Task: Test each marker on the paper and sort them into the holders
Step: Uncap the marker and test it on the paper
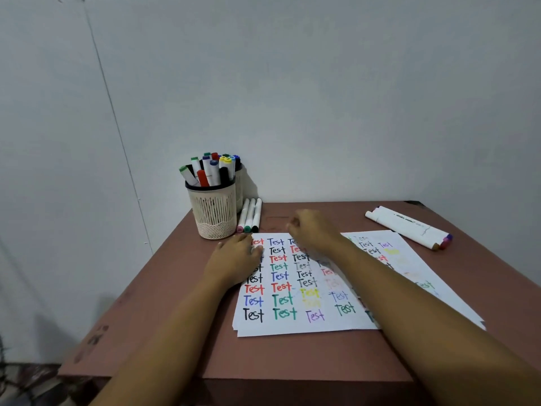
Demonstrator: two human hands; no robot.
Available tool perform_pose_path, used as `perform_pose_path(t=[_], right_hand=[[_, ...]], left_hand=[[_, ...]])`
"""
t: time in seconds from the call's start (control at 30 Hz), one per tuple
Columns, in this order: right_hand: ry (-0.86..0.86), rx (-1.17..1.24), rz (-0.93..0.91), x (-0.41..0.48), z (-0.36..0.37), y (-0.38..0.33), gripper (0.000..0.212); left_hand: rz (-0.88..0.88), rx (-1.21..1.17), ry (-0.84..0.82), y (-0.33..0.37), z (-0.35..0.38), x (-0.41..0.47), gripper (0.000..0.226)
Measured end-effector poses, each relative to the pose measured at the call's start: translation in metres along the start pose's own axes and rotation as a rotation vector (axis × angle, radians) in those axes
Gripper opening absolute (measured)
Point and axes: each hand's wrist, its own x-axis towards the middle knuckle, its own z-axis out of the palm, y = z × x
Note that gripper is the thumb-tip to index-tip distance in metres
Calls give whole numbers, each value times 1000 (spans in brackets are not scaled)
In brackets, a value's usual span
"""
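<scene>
Two hands over test paper — left hand flat, right hand curled

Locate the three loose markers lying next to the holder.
The three markers lie side by side on the table, just right of the cream holder, beyond the paper's far-left corner.

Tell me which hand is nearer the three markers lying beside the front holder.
Left. The left hand rests flat on the paper just below the three markers; the right hand hovers farther to their right.

Head view: worn on the head, aimed forward and down, close over the brown flat-topped bench.
Facing: pale grey wall.
</scene>
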Motion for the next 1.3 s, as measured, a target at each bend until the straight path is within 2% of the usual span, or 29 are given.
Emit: perform_pose_path(t=[0.13,0.3,0.4,0.57,0.67,0.8,0.97,1.03,1.1,1.23,1.3], right_hand=[[-70,98,-55,44,35,-17,20],[-94,9,-106,59,53,-26,42],[-78,-38,-116,61,57,-25,37],[-12,61,-131,55,57,-24,30],[74,239,-57,44,46,-22,28],[272,582,101,26,28,-14,27],[356,875,180,-10,-7,7,23],[339,988,184,-29,-21,15,20],[320,1094,213,-49,-33,20,18],[308,1180,266,-79,-42,31,23],[322,1226,302,-87,-43,35,25]], left_hand=[[26,-14,51,-4,6,3,41],[33,-7,65,-6,10,6,36],[25,-2,67,-8,11,7,35],[21,9,72,-10,12,7,39],[16,13,65,-11,10,7,42],[4,-73,105,-11,8,4,39],[15,-161,271,-9,5,5,34],[66,-151,371,-4,2,1,32],[202,-148,469,1,-2,-3,32],[484,-121,392,17,-4,-13,51],[560,-81,378,26,-3,-17,51]])
